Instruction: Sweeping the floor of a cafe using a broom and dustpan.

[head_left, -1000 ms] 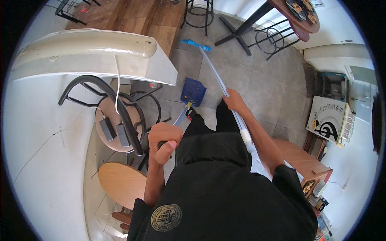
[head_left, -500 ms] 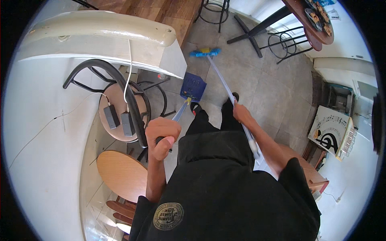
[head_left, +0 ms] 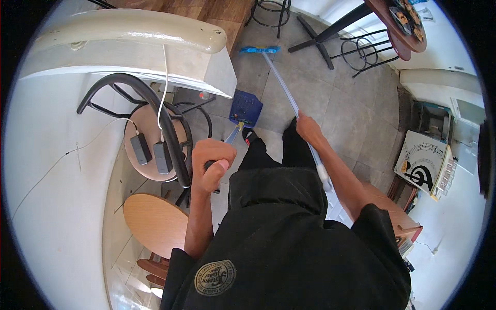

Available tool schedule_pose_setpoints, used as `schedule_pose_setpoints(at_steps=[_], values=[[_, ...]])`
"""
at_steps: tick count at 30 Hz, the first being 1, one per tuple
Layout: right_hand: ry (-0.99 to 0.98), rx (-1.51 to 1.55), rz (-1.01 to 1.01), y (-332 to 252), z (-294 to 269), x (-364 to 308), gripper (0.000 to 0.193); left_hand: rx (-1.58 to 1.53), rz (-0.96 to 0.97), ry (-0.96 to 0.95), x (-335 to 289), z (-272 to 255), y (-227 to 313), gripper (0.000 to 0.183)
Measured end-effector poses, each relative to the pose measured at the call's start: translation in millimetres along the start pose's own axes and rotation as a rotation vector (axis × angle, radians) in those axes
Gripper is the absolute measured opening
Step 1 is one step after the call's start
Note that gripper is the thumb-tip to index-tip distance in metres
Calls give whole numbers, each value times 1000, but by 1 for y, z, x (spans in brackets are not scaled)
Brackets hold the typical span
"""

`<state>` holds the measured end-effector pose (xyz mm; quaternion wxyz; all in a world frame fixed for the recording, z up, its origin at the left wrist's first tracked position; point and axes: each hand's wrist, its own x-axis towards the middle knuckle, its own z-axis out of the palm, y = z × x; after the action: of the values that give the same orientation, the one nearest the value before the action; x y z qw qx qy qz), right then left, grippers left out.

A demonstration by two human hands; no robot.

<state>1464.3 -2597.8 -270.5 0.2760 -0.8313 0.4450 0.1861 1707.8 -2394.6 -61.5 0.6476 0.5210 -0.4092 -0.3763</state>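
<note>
My left hand (head_left: 211, 165) is wrapped round the dark grip of a long-handled dustpan. Its blue pan (head_left: 246, 109) rests on the grey floor near my left foot, with bits of debris in it. In my right hand (head_left: 311, 129) is the pale stick of a broom (head_left: 281, 82), its white end reaching back along my forearm. The broom's blue head (head_left: 261, 50) lies on the floor farther out, beyond the pan and apart from it.
Left of me, a round-seated chair (head_left: 150, 124) carries two black power adapters with white cords. A cream counter (head_left: 129, 31) juts in at upper left. A pedestal table (head_left: 380, 10) and stool stand at upper right. A wooden tabletop (head_left: 155, 222) is at lower left.
The broom's head has moved a little farther out, away from the dustpan. My right hand has shifted slightly forward along with it, and my left hand has lifted slightly.
</note>
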Motion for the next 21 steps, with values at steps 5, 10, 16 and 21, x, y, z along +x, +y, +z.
schedule_pose_setpoints(at_steps=[5, 10, 16, 21], values=[[-83, -49, -20, 3, 32, -1, 33, 12, 12, -23, -1, -6, -3, 30], [-256, -86, 41, 0, 11, -83, 38, 14, -4, 25, -3, -9, -3, 28], [-155, 55, -3, 2, -46, -114, 36, 47, -8, -13, 4, -8, -5, 29], [37, 62, -77, 11, -41, -44, 30, 17, -5, -3, 7, -3, -8, 32]])
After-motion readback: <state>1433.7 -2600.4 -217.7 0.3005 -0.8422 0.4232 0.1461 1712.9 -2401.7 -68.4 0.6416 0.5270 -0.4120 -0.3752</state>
